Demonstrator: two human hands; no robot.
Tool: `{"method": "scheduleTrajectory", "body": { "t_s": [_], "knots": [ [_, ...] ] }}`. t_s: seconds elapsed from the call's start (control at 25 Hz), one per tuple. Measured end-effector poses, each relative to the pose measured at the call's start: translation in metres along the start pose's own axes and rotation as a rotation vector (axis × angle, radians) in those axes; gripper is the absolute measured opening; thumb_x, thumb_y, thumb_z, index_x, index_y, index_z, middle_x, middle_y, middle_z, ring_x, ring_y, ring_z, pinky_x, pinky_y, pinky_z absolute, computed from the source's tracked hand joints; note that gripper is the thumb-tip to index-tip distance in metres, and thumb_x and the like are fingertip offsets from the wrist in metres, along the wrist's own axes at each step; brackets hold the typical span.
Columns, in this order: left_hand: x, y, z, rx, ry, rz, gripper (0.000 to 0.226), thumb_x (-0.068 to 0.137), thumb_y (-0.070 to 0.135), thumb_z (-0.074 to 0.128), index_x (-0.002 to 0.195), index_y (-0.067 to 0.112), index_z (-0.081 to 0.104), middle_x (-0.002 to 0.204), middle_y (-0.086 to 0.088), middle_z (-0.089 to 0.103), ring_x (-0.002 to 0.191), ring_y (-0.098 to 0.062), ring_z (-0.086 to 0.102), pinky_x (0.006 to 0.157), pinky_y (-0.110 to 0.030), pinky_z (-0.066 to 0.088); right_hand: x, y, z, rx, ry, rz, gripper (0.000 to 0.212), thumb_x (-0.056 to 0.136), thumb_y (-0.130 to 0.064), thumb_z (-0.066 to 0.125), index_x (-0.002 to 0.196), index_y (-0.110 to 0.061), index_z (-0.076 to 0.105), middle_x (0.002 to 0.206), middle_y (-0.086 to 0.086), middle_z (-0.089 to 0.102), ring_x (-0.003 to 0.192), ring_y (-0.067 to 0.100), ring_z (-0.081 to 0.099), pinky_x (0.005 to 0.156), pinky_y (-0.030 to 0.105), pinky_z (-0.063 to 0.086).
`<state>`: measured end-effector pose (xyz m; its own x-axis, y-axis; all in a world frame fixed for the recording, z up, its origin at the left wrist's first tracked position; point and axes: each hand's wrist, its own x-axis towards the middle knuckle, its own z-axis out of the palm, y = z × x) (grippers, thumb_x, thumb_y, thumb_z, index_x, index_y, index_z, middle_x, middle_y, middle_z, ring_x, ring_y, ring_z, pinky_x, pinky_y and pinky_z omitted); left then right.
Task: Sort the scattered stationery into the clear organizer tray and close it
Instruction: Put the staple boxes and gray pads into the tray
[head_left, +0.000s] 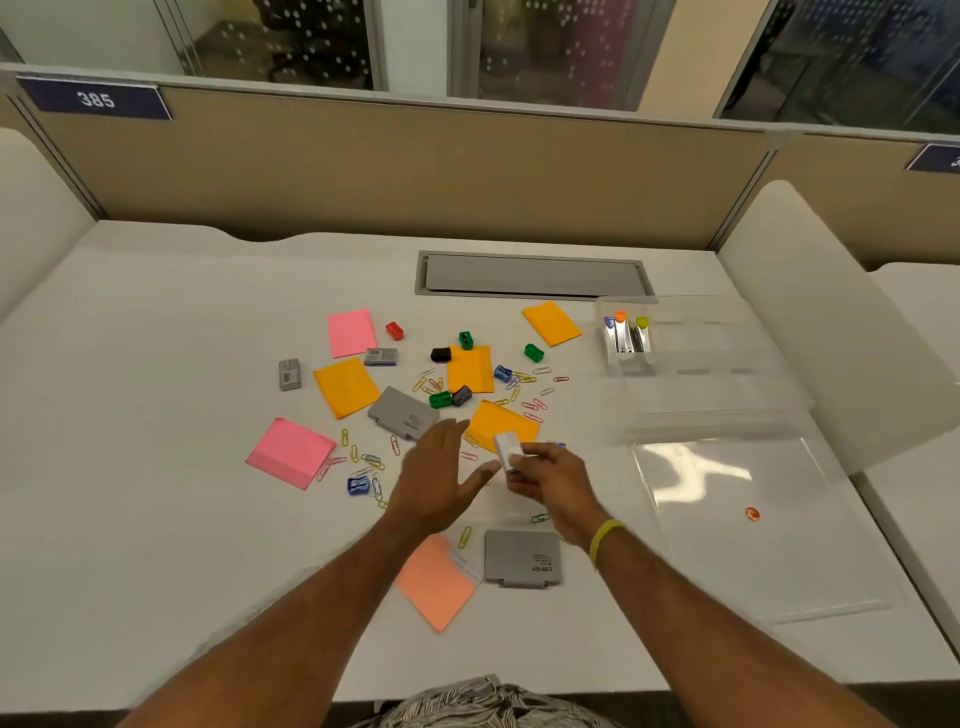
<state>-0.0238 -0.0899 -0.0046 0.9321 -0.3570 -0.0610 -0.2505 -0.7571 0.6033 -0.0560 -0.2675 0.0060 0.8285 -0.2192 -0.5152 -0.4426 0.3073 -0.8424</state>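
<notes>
Head view is showing a white table (156, 364) with stationery lying all over it. The right hand (550, 483) is pinching a small white eraser (505, 448) between its thumb and fingers and holding it up off the table. The left hand (436, 473) is hanging just beside it at 9 o'clock, with fingers straight and spread wide, holding nothing.

The clear organizer tray (727, 374) is sitting at 2 o'clock from the hands, well apart from them. Its lid (753, 561) is lying open and flat at 3 o'clock. 3 small tools (626, 335) with blue, orange and yellow tops are standing in the tray's far left compartment.

An orange pad (519, 422) is lying just behind the eraser at 12 o'clock. Paper clips (532, 410) and little sharpeners (440, 400) are lying scattered past it. A gray case (522, 558) is lying at 6 o'clock, with a peach pad (436, 587) just beside it. A pink pad (290, 452) is lying at 9 o'clock, well apart from the left hand.
</notes>
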Motion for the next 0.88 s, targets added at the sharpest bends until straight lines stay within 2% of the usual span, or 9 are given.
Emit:
{"method": "scheduleTrajectory", "body": {
  "t_s": [0.08, 0.16, 0.28, 0.36, 0.44, 0.56, 0.64, 0.72, 0.88],
  "knots": [
    [0.005, 0.017, 0.001, -0.467, -0.065, -0.136, 0.063, 0.093, 0.054, 0.047, 0.144, 0.020, 0.036, 0.139, -0.007, 0.050, 0.119, -0.019, 0.053, 0.095, -0.031, 0.045, -0.008, 0.006, 0.016, 0.100, -0.110, 0.020, 0.027, 0.089, -0.006, 0.064, 0.115, -0.002, 0.059, 0.093, 0.019, 0.071, 0.078, 0.023, 0.070, 0.069, 0.029, 0.058],
    [0.008, 0.027, 0.000, -0.691, -0.047, -0.213, 0.046, 0.096, 0.043, 0.048, 0.136, 0.021, 0.044, 0.119, -0.006, 0.061, 0.102, -0.016, 0.060, 0.083, -0.024, 0.051, -0.012, 0.009, 0.027, 0.160, -0.195, 0.015, 0.025, 0.093, -0.006, 0.058, 0.117, -0.003, 0.061, 0.105, 0.021, 0.070, 0.088, 0.026, 0.070, 0.078, 0.033, 0.058],
    [0.009, 0.031, 0.000, -0.787, 0.005, -0.216, 0.026, 0.101, 0.023, 0.044, 0.125, 0.016, 0.051, 0.101, -0.005, 0.062, 0.091, -0.015, 0.060, 0.076, -0.020, 0.052, -0.010, 0.008, 0.029, 0.111, -0.224, -0.023, 0.021, 0.094, -0.008, 0.056, 0.112, -0.008, 0.067, 0.104, 0.015, 0.073, 0.091, 0.025, 0.071, 0.079, 0.033, 0.058],
    [0.011, 0.028, -0.003, -0.864, -0.017, -0.252, 0.023, 0.102, 0.018, 0.042, 0.123, 0.014, 0.050, 0.104, -0.007, 0.064, 0.095, -0.019, 0.063, 0.084, -0.032, 0.054, -0.004, 0.005, 0.019, -0.205, -0.088, -0.123, 0.015, 0.092, -0.015, 0.062, 0.104, -0.013, 0.070, 0.095, 0.009, 0.074, 0.086, 0.024, 0.070, 0.071, 0.025, 0.056],
    [0.010, 0.022, -0.007, -0.946, -0.044, -0.318, 0.022, 0.103, 0.017, 0.040, 0.123, 0.012, 0.047, 0.109, -0.012, 0.066, 0.099, -0.027, 0.066, 0.087, -0.039, 0.055, 0.007, 0.004, 0.001, -0.652, 0.155, -0.273, 0.015, 0.087, -0.018, 0.068, 0.101, -0.012, 0.069, 0.095, 0.007, 0.070, 0.087, 0.021, 0.065, 0.072, 0.021, 0.052],
    [0.008, 0.012, -0.011, -0.979, -0.039, -0.376, 0.019, 0.103, 0.015, 0.038, 0.120, 0.014, 0.046, 0.101, -0.014, 0.066, 0.082, -0.024, 0.069, 0.069, -0.031, 0.059, 0.025, 0.002, -0.026, -1.014, 0.300, -0.336, 0.040, 0.083, -0.027, 0.072, 0.116, -0.011, 0.058, 0.111, 0.011, 0.056, 0.102, 0.026, 0.058, 0.088, 0.035, 0.052],
    [0.007, 0.007, -0.013, -0.942, -0.030, -0.392, 0.018, 0.103, 0.014, 0.037, 0.117, 0.016, 0.048, 0.091, -0.011, 0.065, 0.069, -0.018, 0.064, 0.059, -0.025, 0.055, 0.033, 0.002, -0.035, -1.170, 0.234, -0.225, 0.066, 0.080, -0.040, 0.074, 0.133, -0.013, 0.045, 0.124, 0.013, 0.046, 0.113, 0.029, 0.053, 0.095, 0.041, 0.050],
    [0.007, 0.001, -0.012, -0.923, -0.031, -0.414, 0.017, 0.102, 0.012, 0.037, 0.112, 0.018, 0.050, 0.085, -0.008, 0.062, 0.064, -0.014, 0.057, 0.054, -0.023, 0.050, 0.042, 0.004, -0.038, -1.265, 0.170, -0.149, 0.078, 0.078, -0.046, 0.073, 0.140, -0.014, 0.037, 0.129, 0.014, 0.041, 0.116, 0.032, 0.051, 0.098, 0.042, 0.048],
    [0.005, -0.006, -0.014, -0.928, -0.070, -0.465, 0.012, 0.101, 0.014, 0.040, 0.103, 0.020, 0.051, 0.081, -0.008, 0.059, 0.063, -0.014, 0.049, 0.053, -0.024, 0.043, 0.052, 0.004, -0.039, -1.246, 0.196, -0.187, 0.045, 0.088, -0.034, 0.063, 0.124, -0.012, 0.049, 0.120, 0.016, 0.049, 0.098, 0.029, 0.058, 0.085, 0.034, 0.048]
  ]
}}
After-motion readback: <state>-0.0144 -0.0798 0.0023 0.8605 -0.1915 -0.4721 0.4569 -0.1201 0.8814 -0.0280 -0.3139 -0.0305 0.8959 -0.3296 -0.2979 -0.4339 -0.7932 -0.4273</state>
